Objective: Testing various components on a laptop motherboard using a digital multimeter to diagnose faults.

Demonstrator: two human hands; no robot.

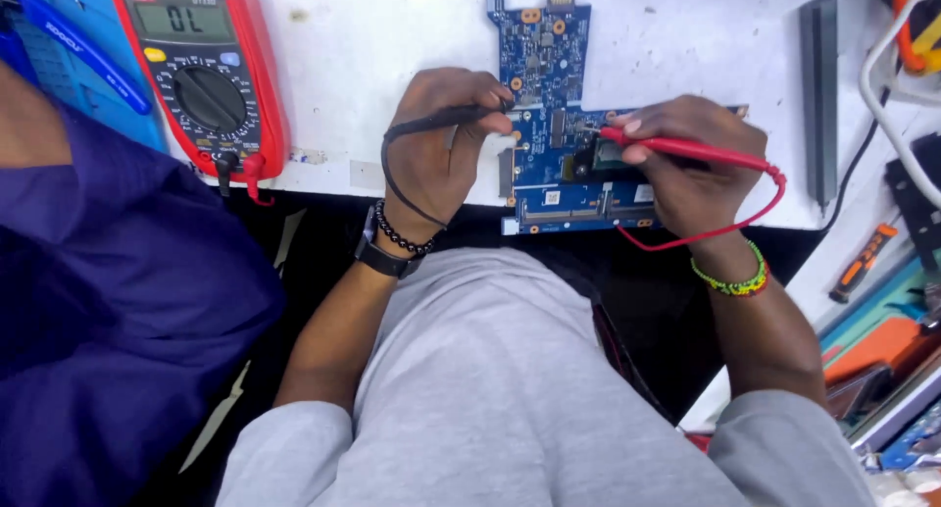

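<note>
A blue circuit board lies on the white table near its front edge. My left hand grips a black test probe whose tip touches the board's left side. My right hand holds a red test probe, its tip resting on the middle of the board. A red wire loops from the red probe under my right wrist. The black lead curls around my left hand.
A red multimeter lies at the table's left with both leads plugged in. Another person's purple sleeve fills the left side. A dark bar lies to the right. An orange-handled tool, cables and boxes crowd the far right.
</note>
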